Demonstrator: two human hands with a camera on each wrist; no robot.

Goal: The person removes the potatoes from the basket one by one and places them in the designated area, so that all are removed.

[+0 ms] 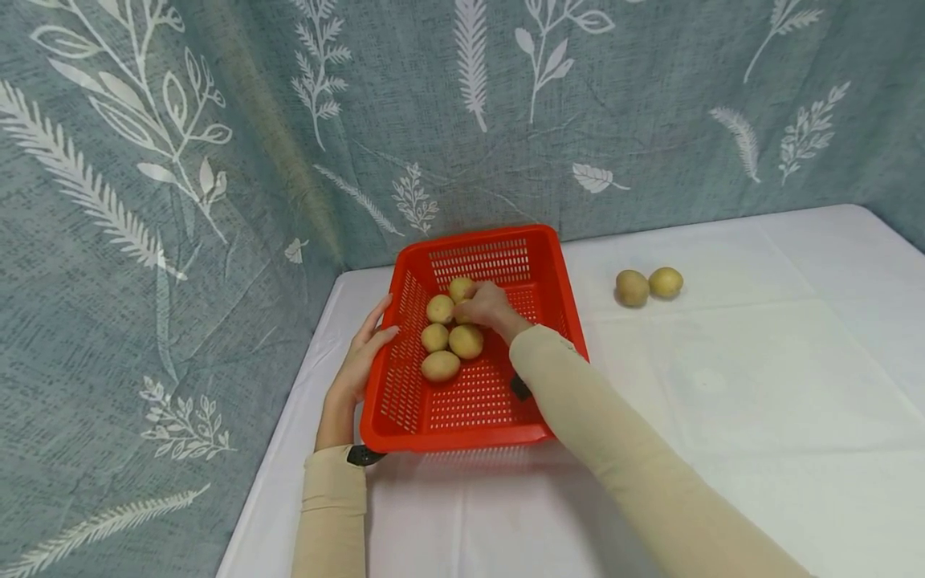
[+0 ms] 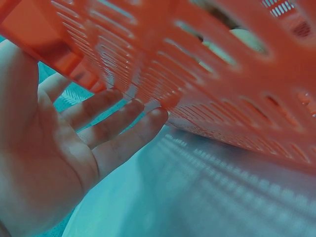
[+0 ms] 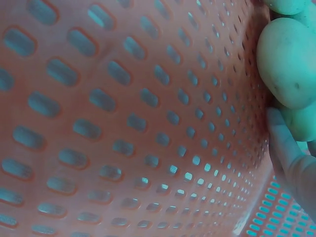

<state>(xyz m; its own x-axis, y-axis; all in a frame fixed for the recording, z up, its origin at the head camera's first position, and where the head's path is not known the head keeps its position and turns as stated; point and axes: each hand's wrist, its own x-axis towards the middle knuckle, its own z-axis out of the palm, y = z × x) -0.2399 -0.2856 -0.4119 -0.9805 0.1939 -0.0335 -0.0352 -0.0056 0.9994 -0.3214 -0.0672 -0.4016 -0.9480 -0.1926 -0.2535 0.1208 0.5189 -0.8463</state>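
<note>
A red perforated plastic basket (image 1: 477,437) stands on the table, several light-brown potatoes (image 1: 466,341) gathered in its left half. At its left side, my left hand (image 1: 356,365) holds the rim, thumb over the edge. From below, the left wrist view shows the fingers (image 2: 129,139) stretched against the slotted outer wall. My right hand (image 1: 491,307) reaches inside over the far potatoes and grips one potato (image 1: 462,313), partly hidden by the fingers. In the right wrist view, fingertips (image 3: 279,131) lie low against the basket floor beside a potato (image 3: 289,64).
Two more potatoes, a browner one (image 1: 632,288) and a yellower one (image 1: 666,282), lie side by side right of the basket. A white cloth (image 1: 723,385) covers the table. Leaf-patterned grey-green fabric (image 1: 506,160) hangs behind and at the left.
</note>
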